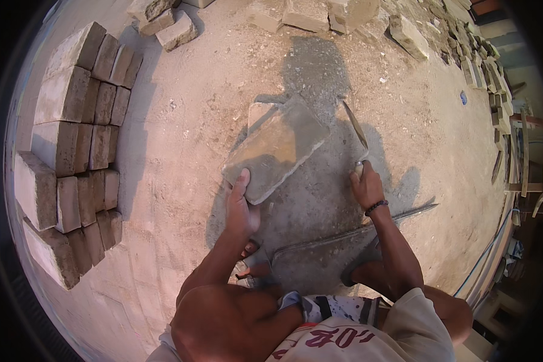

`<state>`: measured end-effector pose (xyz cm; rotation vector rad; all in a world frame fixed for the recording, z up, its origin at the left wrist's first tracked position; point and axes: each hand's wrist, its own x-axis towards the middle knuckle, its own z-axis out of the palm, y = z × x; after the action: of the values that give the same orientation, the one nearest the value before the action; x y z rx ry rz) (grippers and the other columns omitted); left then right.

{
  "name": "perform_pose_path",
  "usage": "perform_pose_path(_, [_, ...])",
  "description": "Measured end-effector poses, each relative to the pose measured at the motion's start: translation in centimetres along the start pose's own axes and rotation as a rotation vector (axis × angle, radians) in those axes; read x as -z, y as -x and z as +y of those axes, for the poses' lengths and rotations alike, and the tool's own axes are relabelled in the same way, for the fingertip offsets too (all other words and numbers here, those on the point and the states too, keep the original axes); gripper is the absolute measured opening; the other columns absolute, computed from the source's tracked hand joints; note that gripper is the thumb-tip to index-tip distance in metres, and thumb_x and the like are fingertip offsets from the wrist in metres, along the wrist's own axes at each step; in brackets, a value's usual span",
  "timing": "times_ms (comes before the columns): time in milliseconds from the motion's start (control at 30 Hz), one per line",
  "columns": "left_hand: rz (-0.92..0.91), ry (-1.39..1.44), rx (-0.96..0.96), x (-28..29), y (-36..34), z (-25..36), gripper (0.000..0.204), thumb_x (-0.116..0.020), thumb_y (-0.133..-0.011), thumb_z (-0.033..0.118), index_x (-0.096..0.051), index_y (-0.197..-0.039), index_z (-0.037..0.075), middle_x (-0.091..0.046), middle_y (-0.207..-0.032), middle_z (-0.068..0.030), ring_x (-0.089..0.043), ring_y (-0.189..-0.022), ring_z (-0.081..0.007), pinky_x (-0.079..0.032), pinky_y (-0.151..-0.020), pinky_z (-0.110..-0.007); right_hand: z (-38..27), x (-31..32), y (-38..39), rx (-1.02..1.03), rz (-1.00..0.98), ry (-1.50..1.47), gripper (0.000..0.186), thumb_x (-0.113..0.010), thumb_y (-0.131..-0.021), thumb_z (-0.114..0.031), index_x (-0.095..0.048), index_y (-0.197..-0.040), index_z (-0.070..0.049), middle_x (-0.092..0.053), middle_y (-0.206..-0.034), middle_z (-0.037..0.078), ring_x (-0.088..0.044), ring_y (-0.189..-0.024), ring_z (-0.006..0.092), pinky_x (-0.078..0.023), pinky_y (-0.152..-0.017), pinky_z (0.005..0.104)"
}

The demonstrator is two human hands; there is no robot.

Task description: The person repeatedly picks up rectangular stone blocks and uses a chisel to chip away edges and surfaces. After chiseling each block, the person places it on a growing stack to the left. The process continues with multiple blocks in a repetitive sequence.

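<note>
A flat, rectangular stone block [280, 148] is tilted in front of me, its broad face partly in my shadow. My left hand [240, 208] grips its near left corner, with the thumb on the face and the other fingers hidden below. Behind its far left edge shows part of a second pale block [260, 113]. To the right of the stone, my right hand [368, 186] is closed around the pale handle of a narrow-looking bladed hand tool [356, 125]. Its blade points away from me, apart from the stone; whether it is a trowel or a knife I cannot tell.
Stacked blocks [72, 151] stand at the left. More loose blocks [308, 13] lie at the far side, and rubble [464, 54] at the far right. A long dark strip [356, 234] crosses the dusty ground near my feet. Wooden pieces [523, 157] stand at the right edge.
</note>
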<state>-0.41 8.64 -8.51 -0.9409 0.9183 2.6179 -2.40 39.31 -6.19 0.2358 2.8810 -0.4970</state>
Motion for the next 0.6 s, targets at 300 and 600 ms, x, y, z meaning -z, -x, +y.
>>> perform_pose_path(300, [0.018,0.120,0.019,-0.8,0.7,-0.3,0.049,-0.059,-0.098,0.039,-0.048,-0.136,0.009,-0.059,-0.130,-0.0090,-0.056,-0.121,-0.0254,-0.043,-0.102,-0.047,-7.5,-0.4,7.5,0.336,-0.264,-0.064,0.034,-0.064,-0.089,-0.027,-0.052,-0.107,0.000,-0.066,-0.088,0.025,-0.064,-0.081,0.0464,-0.050,-0.070,0.0538])
perform_pose_path(600, [-0.064,0.197,-0.064,-1.3,1.7,-1.0,0.063,-0.048,-0.099,0.055,-0.043,-0.140,0.008,-0.053,-0.138,-0.0110,-0.051,-0.128,-0.0270,-0.040,-0.108,-0.045,-9.6,4.6,4.6,0.136,-0.118,-0.128,0.031,-0.064,-0.089,-0.021,-0.050,-0.106,0.001,-0.064,-0.075,0.026,-0.064,-0.074,0.0468,-0.049,-0.063,0.0531])
